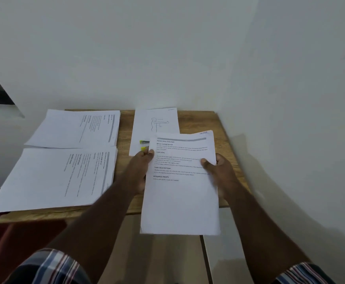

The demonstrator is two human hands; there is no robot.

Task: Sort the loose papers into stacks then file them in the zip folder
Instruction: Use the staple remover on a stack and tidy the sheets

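I hold a printed sheaf of papers upright above the table's near right corner. My left hand grips its left edge and my right hand grips its right edge, thumbs on the front. Two stacks of printed papers lie on the left of the table: a far stack and a near stack, both turned sideways. Behind the held papers lies a sheet with a line drawing of a figure. No zip folder is in view.
A small wooden table stands in a corner of white walls. Two yellow-green objects, perhaps highlighters, lie partly hidden behind the held papers. The near stack overhangs the table's left edge. Tiled floor shows below.
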